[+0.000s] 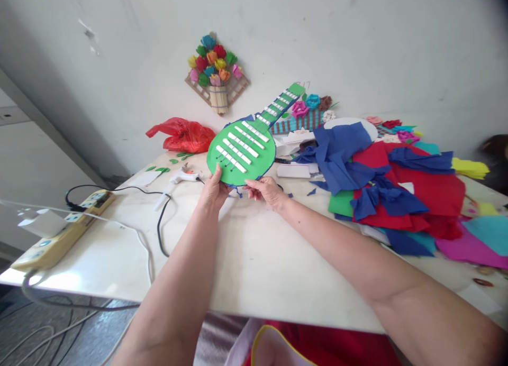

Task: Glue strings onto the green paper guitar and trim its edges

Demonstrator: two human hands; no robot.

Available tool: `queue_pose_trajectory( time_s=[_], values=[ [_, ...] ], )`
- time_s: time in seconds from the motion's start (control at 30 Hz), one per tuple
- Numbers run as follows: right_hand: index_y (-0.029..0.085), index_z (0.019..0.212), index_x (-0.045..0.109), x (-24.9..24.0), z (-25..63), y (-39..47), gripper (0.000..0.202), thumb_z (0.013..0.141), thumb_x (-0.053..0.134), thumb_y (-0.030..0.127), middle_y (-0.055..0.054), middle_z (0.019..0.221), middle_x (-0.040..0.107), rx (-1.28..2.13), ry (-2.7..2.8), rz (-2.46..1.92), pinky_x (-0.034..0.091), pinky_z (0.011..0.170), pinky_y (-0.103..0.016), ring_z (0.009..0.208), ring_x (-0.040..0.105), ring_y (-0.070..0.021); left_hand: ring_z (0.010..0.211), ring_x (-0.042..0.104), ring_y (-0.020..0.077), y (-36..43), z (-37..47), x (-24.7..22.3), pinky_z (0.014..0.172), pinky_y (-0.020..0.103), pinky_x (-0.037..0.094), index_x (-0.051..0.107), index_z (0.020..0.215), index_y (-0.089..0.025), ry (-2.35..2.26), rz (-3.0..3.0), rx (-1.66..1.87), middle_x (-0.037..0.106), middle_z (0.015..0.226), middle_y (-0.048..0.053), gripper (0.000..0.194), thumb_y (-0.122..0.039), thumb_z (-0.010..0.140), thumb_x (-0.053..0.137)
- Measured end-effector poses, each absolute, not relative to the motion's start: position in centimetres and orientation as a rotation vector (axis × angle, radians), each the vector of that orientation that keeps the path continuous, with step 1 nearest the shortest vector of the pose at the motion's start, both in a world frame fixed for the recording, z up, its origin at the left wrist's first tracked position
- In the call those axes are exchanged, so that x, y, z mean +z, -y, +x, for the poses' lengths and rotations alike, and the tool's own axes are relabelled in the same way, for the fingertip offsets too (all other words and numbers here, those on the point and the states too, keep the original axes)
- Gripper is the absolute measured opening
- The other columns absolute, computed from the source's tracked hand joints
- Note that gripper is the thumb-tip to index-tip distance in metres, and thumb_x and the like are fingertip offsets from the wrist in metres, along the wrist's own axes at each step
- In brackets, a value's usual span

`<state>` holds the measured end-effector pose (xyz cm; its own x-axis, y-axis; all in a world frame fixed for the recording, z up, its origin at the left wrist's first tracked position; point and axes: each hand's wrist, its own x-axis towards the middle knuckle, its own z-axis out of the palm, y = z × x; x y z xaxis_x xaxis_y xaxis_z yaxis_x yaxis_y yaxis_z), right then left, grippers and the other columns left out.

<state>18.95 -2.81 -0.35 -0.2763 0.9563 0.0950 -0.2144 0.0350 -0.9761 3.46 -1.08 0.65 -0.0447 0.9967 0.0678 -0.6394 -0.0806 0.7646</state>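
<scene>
Both my hands hold up a green paper guitar [214, 153] above the table, its round body toward me and its neck slanting up to the right. White strips run across the body and smaller white pieces line the neck; blue shows along its edges. My left hand [216, 189] pinches the lower left rim, thumb on the front face. At the lower right rim, my right hand [266, 191] grips with its thumb on top and fingers curled beneath. A small blue scrap hangs from the bottom edge between the hands.
A white glue gun [184, 176] lies left of the guitar, near a red plastic bag [184, 136]. The yellow power strip [59, 234] and its cables sit at the left edge. Piled blue, red and other coloured sheets [408, 181] cover the right side. Paper flowers [216, 59] hang on the wall.
</scene>
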Motion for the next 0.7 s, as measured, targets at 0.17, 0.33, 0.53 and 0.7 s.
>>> queue_pose_trajectory(
  time_s=[0.17, 0.33, 0.53, 0.7],
  values=[
    [0.01, 0.06, 0.065, -0.1, 18.8, 3.0, 0.033, 0.06, 0.067, 0.043, 0.0, 0.044, 0.056, 1.458, 1.269, -0.843, 0.024, 0.037, -0.019, 0.036, 0.038, -0.0041, 0.081, 0.067, 0.0184, 1.4, 3.6, 0.8, 0.07, 0.03, 0.056, 0.051, 0.118, -0.021, -0.673, 0.844, 1.446, 0.068, 0.101, 0.008, 0.047, -0.047, 0.08, 0.057],
    [0.012, 0.052, 0.06, 0.2, 18.6, 3.3, 0.034, 0.058, 0.067, 0.045, 0.001, 0.041, 0.054, 1.409, 1.287, -0.832, 0.025, 0.037, -0.019, 0.035, 0.038, -0.0041, 0.066, 0.067, 0.0197, 2.0, 3.8, 0.7, 0.059, 0.029, 0.055, 0.052, 0.111, -0.016, -0.731, 1.017, 1.239, 0.069, 0.087, 0.011, 0.058, -0.058, 0.071, 0.059],
    [0.012, 0.052, 0.06, 0.1, 18.5, 3.2, 0.035, 0.057, 0.068, 0.046, 0.001, 0.04, 0.053, 1.374, 1.269, -0.823, 0.026, 0.037, -0.019, 0.035, 0.038, -0.0042, 0.046, 0.057, 0.011, 2.5, 4.2, 0.6, 0.043, 0.021, 0.046, 0.056, 0.088, -0.013, -0.754, 1.132, 1.292, 0.062, 0.062, 0.001, 0.041, -0.042, 0.065, 0.073],
    [0.013, 0.05, 0.058, 0.3, 18.5, 3.5, 0.038, 0.057, 0.068, 0.049, 0.001, 0.039, 0.053, 1.31, 1.287, -0.837, 0.026, 0.037, -0.02, 0.034, 0.037, -0.0043, 0.04, 0.052, 0.008, 2.2, 4.5, 0.3, 0.04, 0.019, 0.043, 0.056, 0.079, -0.012, -0.684, 1.109, 1.31, 0.058, 0.055, 0.0, 0.033, -0.037, 0.066, 0.073]
  ],
)
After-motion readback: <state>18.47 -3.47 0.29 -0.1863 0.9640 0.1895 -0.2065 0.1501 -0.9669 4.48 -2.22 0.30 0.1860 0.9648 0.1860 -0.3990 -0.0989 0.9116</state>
